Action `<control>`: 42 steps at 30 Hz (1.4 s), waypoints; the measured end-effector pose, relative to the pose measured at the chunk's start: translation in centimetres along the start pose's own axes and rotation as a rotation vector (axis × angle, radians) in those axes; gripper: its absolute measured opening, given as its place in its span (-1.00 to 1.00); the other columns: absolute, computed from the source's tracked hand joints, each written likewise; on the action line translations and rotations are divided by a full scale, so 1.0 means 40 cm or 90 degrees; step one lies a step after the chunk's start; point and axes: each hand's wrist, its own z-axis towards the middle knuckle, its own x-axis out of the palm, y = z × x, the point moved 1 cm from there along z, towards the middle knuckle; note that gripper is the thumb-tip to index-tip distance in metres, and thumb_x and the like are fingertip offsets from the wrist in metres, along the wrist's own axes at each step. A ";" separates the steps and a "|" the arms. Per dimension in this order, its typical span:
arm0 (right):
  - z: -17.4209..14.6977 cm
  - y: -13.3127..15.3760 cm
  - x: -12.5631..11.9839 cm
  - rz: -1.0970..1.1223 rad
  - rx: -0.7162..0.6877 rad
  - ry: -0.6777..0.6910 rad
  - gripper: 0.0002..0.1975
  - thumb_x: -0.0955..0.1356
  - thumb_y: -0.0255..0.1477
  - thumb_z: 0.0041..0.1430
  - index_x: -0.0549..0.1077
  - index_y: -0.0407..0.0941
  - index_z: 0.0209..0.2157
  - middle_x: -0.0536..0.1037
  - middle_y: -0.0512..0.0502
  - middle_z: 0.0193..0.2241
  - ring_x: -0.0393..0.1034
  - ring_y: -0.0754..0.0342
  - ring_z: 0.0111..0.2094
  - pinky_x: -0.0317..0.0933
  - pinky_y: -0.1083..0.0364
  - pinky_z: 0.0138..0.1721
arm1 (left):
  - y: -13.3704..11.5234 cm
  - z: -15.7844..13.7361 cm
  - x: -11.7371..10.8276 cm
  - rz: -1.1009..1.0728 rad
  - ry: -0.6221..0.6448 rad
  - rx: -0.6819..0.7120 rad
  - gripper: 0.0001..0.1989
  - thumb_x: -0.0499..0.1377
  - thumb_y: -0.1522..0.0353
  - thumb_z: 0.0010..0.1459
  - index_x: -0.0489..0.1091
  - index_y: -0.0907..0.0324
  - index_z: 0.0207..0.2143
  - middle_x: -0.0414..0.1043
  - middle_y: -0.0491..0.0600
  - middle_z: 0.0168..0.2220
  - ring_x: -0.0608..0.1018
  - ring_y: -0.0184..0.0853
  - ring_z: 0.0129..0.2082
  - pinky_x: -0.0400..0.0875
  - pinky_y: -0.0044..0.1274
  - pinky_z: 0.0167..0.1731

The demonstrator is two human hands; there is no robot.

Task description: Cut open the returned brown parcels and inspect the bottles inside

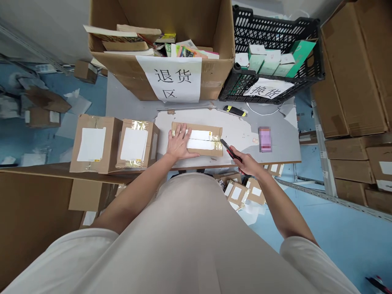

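Observation:
A small cardboard box with a white label and shiny tape lies flat on the table in front of me. My left hand rests on the box's left end, fingers spread. In my right hand is a dark utility knife with red on its handle, gripped by closed fingers. The knife's tip reaches the taped right end of the box; whether it is cutting I cannot tell. A slit-like dark line runs along the label toward that end.
Two taped boxes stand left of my left hand. Behind are a carton of books and a black crate with green-white boxes. A yellow-black cutter and a pink-purple item lie on the table. Parcels sit below the edge.

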 end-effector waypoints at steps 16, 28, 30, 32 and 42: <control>0.000 -0.026 -0.089 -0.358 -0.183 0.020 -0.42 0.18 -0.45 0.29 0.06 0.08 0.32 0.53 -0.06 -0.31 0.37 0.13 -0.46 0.20 0.18 -0.40 | 0.003 -0.001 0.003 -0.012 -0.009 0.018 0.18 0.11 -0.24 -0.14 -0.17 0.23 0.36 -0.34 0.24 0.40 -0.21 0.09 0.38 -0.25 -0.06 0.25; -0.014 -0.010 0.101 0.268 0.055 -0.015 -0.28 0.22 -0.29 0.29 -0.20 0.03 0.37 0.39 0.03 -0.44 0.31 0.22 -0.60 0.30 0.19 -0.57 | -0.007 -0.001 -0.007 -0.006 0.010 0.007 0.19 0.12 -0.23 -0.14 -0.20 0.25 0.36 -0.37 0.23 0.40 -0.25 0.09 0.38 -0.25 -0.06 0.25; -0.023 0.000 0.109 0.283 0.056 -0.028 -0.28 0.21 -0.28 0.29 -0.22 0.03 0.37 0.41 0.02 -0.42 0.31 0.22 -0.61 0.30 0.19 -0.58 | -0.008 -0.001 -0.008 0.000 0.016 0.005 0.21 0.12 -0.24 -0.15 -0.22 0.25 0.37 -0.38 0.23 0.40 -0.26 0.10 0.38 -0.25 -0.05 0.25; -0.035 0.003 0.099 0.281 0.052 -0.022 -0.28 0.22 -0.29 0.29 -0.21 0.05 0.37 0.42 0.02 -0.42 0.30 0.22 -0.63 0.29 0.18 -0.59 | -0.009 -0.002 -0.008 0.004 0.022 0.001 0.22 0.11 -0.25 -0.16 -0.23 0.24 0.37 -0.39 0.23 0.40 -0.26 0.10 0.38 -0.24 -0.05 0.24; -0.036 -0.002 0.038 0.142 0.023 0.014 -0.30 0.24 -0.35 0.29 -0.16 0.01 0.37 0.40 0.08 -0.58 0.30 0.19 -0.67 0.29 0.17 -0.58 | -0.009 -0.002 -0.004 0.011 0.010 0.006 0.17 0.08 -0.23 -0.11 -0.21 0.24 0.36 -0.37 0.23 0.40 -0.22 0.07 0.38 -0.19 -0.06 0.24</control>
